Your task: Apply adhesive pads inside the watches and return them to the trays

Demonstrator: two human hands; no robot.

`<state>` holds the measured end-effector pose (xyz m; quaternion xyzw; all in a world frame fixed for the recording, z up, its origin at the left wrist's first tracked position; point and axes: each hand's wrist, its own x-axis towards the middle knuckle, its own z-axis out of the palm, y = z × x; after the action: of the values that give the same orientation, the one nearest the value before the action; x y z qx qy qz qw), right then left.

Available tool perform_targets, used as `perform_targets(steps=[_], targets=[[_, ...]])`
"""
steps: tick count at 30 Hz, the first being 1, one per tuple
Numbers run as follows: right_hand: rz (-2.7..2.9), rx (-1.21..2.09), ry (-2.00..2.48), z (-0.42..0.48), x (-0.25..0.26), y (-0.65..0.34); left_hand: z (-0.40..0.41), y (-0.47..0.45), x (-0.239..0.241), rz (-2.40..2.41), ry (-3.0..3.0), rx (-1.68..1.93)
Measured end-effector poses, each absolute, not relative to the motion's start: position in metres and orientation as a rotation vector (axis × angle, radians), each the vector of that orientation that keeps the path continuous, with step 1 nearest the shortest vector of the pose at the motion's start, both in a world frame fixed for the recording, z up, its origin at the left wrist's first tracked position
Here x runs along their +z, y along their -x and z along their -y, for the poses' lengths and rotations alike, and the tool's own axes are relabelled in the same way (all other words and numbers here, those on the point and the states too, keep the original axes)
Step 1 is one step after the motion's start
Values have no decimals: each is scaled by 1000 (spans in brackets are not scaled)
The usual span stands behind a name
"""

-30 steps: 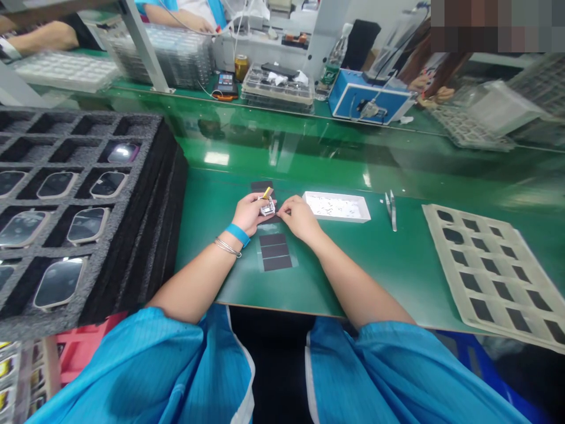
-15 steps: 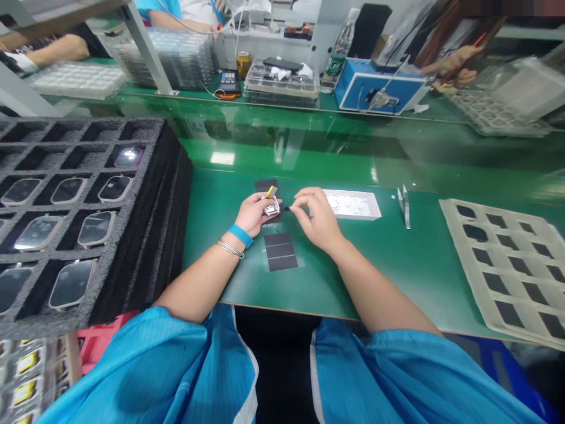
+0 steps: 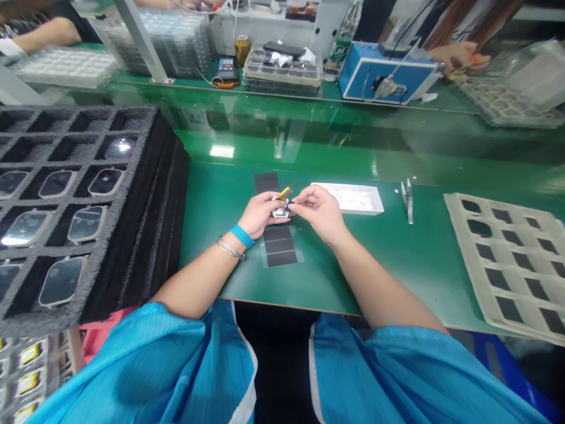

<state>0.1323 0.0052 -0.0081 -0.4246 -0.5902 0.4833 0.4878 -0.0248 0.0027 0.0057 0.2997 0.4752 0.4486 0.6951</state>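
Observation:
My left hand (image 3: 260,214) is closed around a small silver-white electronic assembly (image 3: 281,210), from which a yellow-edged flap (image 3: 286,193) sticks up. Thumb and forefinger of my right hand (image 3: 320,213) pinch a small dark piece (image 3: 291,204) right at the assembly's right side; whether it touches is hard to tell. Below the hands lies a clear sheet with black rectangular strips (image 3: 281,247). More black strips (image 3: 266,182) lie just beyond my left hand. Behind my right hand sits a shallow white box (image 3: 359,198) with tiny pieces inside.
At left rises a stack of black foam trays (image 3: 145,194) holding watch-like cases (image 3: 63,281). Tweezers (image 3: 408,201) stand to the right, near a beige tray (image 3: 468,265) with dark pieces. A blue box (image 3: 388,73) and clear plastic trays (image 3: 282,73) occupy the shelf behind; co-workers' hands show beyond.
My right hand has brought the small dark piece up to the assembly. The left hand has shifted slightly right and turned the assembly. The whole view has tilted down a little.

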Motion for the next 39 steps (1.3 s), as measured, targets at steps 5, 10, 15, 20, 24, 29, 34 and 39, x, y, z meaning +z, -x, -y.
perform_targets(steps=[5, 10, 15, 20, 24, 29, 34, 39], targets=[[1540, 1143, 1051, -3, -10, -131, -2, 25, 5, -1075, -696, 1006], [1569, 1099, 1066, -3, -12, -131, -1, 24, 5, -1076, -702, 1003], [1630, 1014, 1084, 0, -10, -129, -1, 22, 6, -1086, -706, 1001], [1787, 796, 1115, 8, -6, -125, 0, 22, 6, -1081, -703, 1016], [1852, 488, 1150, 10, -5, -124, 0, 24, 4, -1067, -711, 1040], [1666, 820, 1165, -4, -10, -130, -1, 25, 4, -1050, -742, 988], [1561, 994, 1144, -10, -12, -134, 1, 25, 5, -972, -760, 921], [1607, 748, 1148, -5, -5, -134, 2, 24, 3, -831, -766, 902]])
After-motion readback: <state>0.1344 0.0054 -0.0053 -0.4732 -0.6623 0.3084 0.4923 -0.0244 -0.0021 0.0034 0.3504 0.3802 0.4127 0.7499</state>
